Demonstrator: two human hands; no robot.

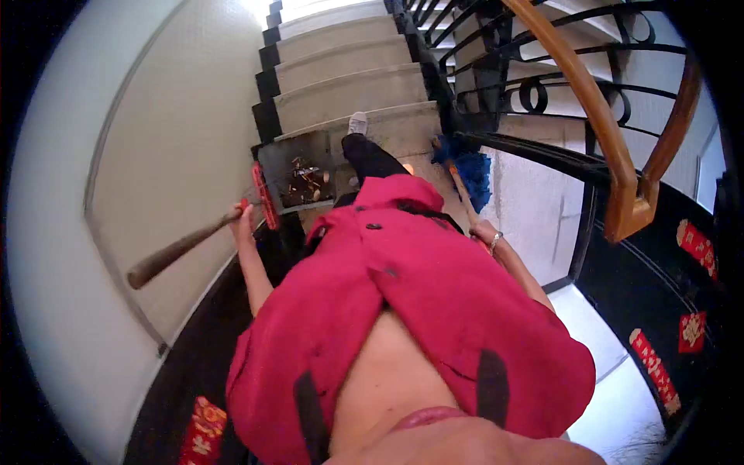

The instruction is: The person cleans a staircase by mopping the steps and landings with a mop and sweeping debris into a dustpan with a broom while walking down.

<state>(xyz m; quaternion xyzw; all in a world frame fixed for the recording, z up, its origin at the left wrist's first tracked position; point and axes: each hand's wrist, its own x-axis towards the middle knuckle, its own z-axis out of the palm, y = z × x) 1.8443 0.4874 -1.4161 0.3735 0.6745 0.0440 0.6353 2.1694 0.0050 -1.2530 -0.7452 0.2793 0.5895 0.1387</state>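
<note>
My left hand [243, 220] is closed around the wooden handle of a long-handled dustpan [265, 196], whose thick end sticks out toward the left wall. A red strip runs along the pan's left side. Inside the dark pan lies a small heap of debris [308, 181], with light and brownish bits too small to name. On the right, my right hand [485, 232], with a band at the wrist, grips the wooden stick of a broom [476, 174]. Its blue bristles rest on the floor by the railing's foot.
Stairs [345, 62] rise ahead, and a shoe [357, 122] stands before the lowest step. A pale wall [155, 147] flanks the left. At right is a black metal railing with a wooden handrail [573, 70]. Red paper strips [655, 372] mark dark surfaces lower right.
</note>
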